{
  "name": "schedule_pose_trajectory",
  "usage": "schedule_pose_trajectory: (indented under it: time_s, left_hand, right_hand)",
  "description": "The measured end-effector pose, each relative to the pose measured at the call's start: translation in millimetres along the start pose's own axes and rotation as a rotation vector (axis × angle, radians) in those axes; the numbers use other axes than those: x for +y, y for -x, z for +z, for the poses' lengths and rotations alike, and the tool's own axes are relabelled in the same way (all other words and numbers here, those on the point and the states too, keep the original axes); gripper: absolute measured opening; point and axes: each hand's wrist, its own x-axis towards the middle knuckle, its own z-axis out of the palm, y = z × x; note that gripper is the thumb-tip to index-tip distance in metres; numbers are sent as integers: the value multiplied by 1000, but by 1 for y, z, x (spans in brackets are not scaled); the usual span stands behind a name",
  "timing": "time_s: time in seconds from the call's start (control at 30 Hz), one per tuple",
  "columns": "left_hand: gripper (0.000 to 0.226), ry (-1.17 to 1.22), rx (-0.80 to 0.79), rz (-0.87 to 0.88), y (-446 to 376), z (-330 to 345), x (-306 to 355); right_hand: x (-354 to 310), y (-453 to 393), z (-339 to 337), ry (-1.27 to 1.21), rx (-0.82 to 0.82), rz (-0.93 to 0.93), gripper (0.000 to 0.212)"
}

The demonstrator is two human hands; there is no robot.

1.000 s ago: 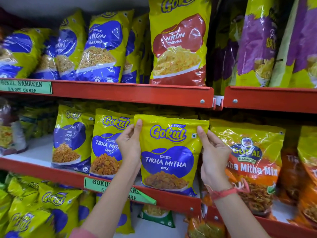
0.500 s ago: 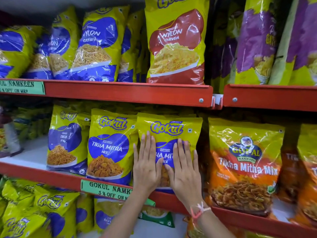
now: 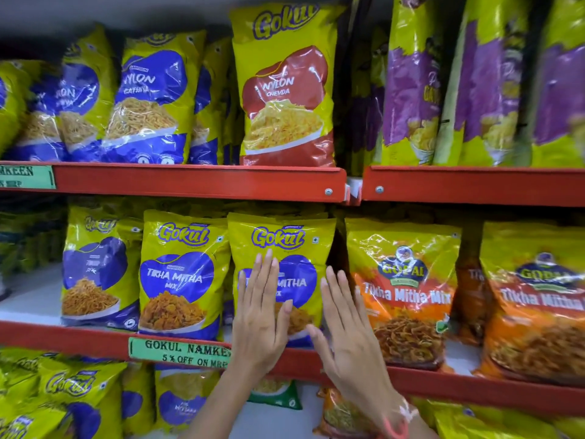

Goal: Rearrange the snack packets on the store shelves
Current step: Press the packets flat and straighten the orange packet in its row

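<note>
A yellow and blue Gokul Tikha Mitha Mix packet (image 3: 285,245) stands upright on the middle red shelf (image 3: 95,340). My left hand (image 3: 261,318) lies flat on its front with fingers straight. My right hand (image 3: 346,324) hovers open at the packet's right lower edge, fingers spread, holding nothing. A matching Gokul packet (image 3: 182,274) stands just to its left. An orange Gopal Tikha Mitha Mix packet (image 3: 408,299) stands to its right.
The upper red shelf (image 3: 196,182) carries blue Nylon packets (image 3: 148,99), a red Nylon Chevda packet (image 3: 285,99) and purple packets (image 3: 418,90). A green price label (image 3: 177,353) hangs on the middle shelf edge. More Gokul packets (image 3: 69,394) fill the lower shelf.
Both hands let go of the packet's top corners and set it on the shelf, then pressed flat against its front. My right hand has since slid right, off the packet.
</note>
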Motion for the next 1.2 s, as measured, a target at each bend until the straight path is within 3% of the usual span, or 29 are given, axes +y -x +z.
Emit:
schedule_pose_trajectory:
  time_s: [0.2,0.5,0.7,0.83,0.93,1.07,1.2]
  left_hand:
    - [56,338,17,48,-18,25,82]
    - [59,661,-29,-50,-58,136,222]
    - [44,773,28,-252,-77,196,275]
    - [47,851,59,-541,-96,215,283]
    - [49,1014,65,-752,-111,211,296]
    - [33,1142,175,-815,-105,190,303]
    - [30,1209,208,-838,-97,173,310]
  right_hand:
    - [52,36,-73,-196,30,60,60]
    - [192,68,-172,-251,291,358,57]
    - [268,83,-206,-367,425,561,79]
    - [293,71,-207,-439,422,724,70]
    - [300,55,-210,-625,547,833,58]
    - [299,53,-226,-990,762,918,38]
    - [296,61,-242,-1161,759,913,48]
